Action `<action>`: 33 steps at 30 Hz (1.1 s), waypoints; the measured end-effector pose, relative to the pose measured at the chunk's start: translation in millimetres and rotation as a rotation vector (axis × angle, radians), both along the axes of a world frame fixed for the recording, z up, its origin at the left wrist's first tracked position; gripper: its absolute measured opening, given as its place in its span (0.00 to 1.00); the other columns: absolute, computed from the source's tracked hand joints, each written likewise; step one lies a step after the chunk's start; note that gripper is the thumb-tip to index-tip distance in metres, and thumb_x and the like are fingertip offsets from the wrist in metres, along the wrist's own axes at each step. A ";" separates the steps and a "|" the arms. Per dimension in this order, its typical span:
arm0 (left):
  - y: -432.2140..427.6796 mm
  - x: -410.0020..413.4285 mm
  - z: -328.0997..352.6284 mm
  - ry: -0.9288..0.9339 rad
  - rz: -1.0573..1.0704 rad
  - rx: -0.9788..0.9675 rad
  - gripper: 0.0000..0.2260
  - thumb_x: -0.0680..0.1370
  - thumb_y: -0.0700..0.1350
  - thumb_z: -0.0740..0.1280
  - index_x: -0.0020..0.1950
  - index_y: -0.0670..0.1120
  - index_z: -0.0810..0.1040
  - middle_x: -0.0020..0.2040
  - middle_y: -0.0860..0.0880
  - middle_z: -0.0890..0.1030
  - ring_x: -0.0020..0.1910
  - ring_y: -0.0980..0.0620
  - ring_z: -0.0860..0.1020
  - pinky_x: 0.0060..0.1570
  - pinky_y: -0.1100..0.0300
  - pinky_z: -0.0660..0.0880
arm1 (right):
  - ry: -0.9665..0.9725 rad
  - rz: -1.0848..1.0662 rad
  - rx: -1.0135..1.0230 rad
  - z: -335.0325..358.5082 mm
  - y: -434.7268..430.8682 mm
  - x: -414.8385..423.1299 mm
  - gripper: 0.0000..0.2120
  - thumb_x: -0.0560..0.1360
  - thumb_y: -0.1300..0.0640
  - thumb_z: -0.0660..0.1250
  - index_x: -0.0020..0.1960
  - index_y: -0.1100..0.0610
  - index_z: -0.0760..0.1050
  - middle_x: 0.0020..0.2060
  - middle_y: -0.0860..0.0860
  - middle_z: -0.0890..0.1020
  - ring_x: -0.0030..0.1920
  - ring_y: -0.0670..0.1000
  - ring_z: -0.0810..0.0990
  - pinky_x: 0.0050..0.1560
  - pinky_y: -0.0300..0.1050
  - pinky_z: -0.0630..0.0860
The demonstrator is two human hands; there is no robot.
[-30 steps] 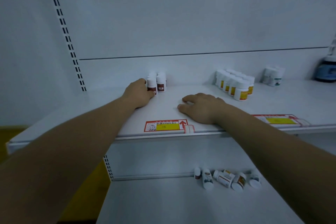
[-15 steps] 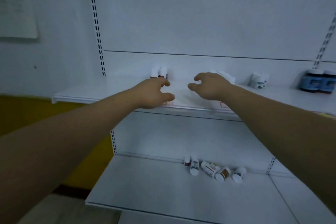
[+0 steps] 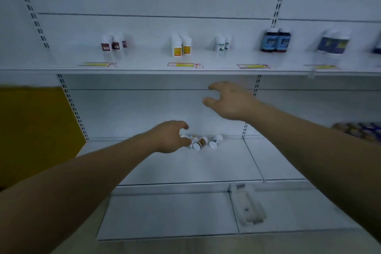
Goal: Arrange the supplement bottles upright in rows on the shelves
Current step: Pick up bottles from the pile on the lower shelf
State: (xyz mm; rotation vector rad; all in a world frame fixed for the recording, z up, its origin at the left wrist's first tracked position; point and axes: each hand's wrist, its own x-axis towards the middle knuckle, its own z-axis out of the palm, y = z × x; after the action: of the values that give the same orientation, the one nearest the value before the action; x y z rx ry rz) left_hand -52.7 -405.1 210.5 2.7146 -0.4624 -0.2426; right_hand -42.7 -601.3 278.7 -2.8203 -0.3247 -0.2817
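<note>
Left hand: my left hand [image 3: 169,137] hovers at the back edge of the lower shelf [image 3: 185,169]. Thumb and fingers are curved and parted, with nothing gripped between them. The fingertips are just beside the nearest cap; I cannot tell whether they touch it.
Right hand: my right hand [image 3: 232,100] is held higher, in the air under the front edge of the upper shelf [image 3: 144,61]. Its fingers are spread and loosely bent and hold nothing.
Fallen bottles: a small cluster of fallen bottles [image 3: 201,142] lies on its side against the lower shelf's back edge, near the middle, white caps pointing forward.
Upright rows: all of these stand towards the upper shelf's back edge – red-labelled bottles [image 3: 112,43] at the left, then yellow-labelled bottles [image 3: 181,47], green-labelled bottles [image 3: 222,43] and dark blue bottles [image 3: 275,41].
Far right: more bottles stand there, too blurred for me to read.
Front edge: price tags [image 3: 182,65] sit along the upper shelf's front edge.
Bottom shelf: a clear plastic holder [image 3: 248,205] lies flat on it.
</note>
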 end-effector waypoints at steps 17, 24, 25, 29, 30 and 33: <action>16.1 98.9 -184.2 0.378 0.062 0.027 0.29 0.76 0.55 0.65 0.74 0.48 0.61 0.74 0.46 0.62 0.70 0.48 0.64 0.67 0.59 0.62 | 0.510 -0.167 -0.048 -207.5 -12.8 118.9 0.25 0.77 0.41 0.57 0.65 0.58 0.70 0.63 0.58 0.74 0.60 0.57 0.74 0.59 0.47 0.70; -22.4 174.2 -231.3 0.370 0.100 -0.039 0.30 0.76 0.55 0.66 0.74 0.48 0.60 0.74 0.46 0.62 0.70 0.47 0.65 0.65 0.57 0.64 | 0.608 -0.271 -0.024 -277.3 -33.9 191.6 0.24 0.77 0.46 0.60 0.68 0.58 0.66 0.62 0.59 0.73 0.60 0.60 0.73 0.56 0.50 0.70; -30.9 185.0 -238.5 0.352 0.108 -0.043 0.31 0.76 0.55 0.66 0.75 0.48 0.60 0.74 0.46 0.61 0.70 0.47 0.64 0.66 0.56 0.63 | 0.617 -0.272 -0.018 -290.2 -39.4 200.7 0.24 0.77 0.46 0.61 0.68 0.57 0.65 0.62 0.60 0.72 0.61 0.61 0.73 0.56 0.51 0.70; -66.4 225.7 -265.4 0.210 0.137 -0.096 0.25 0.75 0.51 0.68 0.70 0.47 0.67 0.69 0.45 0.70 0.66 0.44 0.69 0.64 0.53 0.68 | 0.624 -0.215 -0.018 -340.3 -56.9 230.7 0.31 0.77 0.45 0.61 0.76 0.52 0.55 0.72 0.58 0.59 0.67 0.62 0.67 0.64 0.54 0.68; -73.7 233.9 -271.9 0.151 0.132 -0.071 0.24 0.75 0.51 0.67 0.69 0.47 0.67 0.68 0.45 0.71 0.66 0.43 0.70 0.63 0.52 0.68 | 0.627 -0.205 -0.004 -350.7 -59.6 235.4 0.33 0.77 0.44 0.60 0.77 0.49 0.50 0.75 0.57 0.52 0.69 0.63 0.65 0.66 0.54 0.66; -89.8 252.8 -292.0 0.047 0.134 0.075 0.28 0.77 0.52 0.64 0.74 0.48 0.60 0.73 0.46 0.64 0.69 0.41 0.64 0.66 0.48 0.64 | 0.660 -0.189 0.020 -376.8 -68.9 242.1 0.35 0.77 0.43 0.60 0.77 0.42 0.43 0.77 0.52 0.39 0.70 0.64 0.64 0.65 0.54 0.66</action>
State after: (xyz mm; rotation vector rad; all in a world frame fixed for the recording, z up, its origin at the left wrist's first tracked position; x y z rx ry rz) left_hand 200.1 -494.9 -81.5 2.7918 -0.2611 -0.2916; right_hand 199.3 -670.2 -98.1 -2.7291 0.0916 0.5966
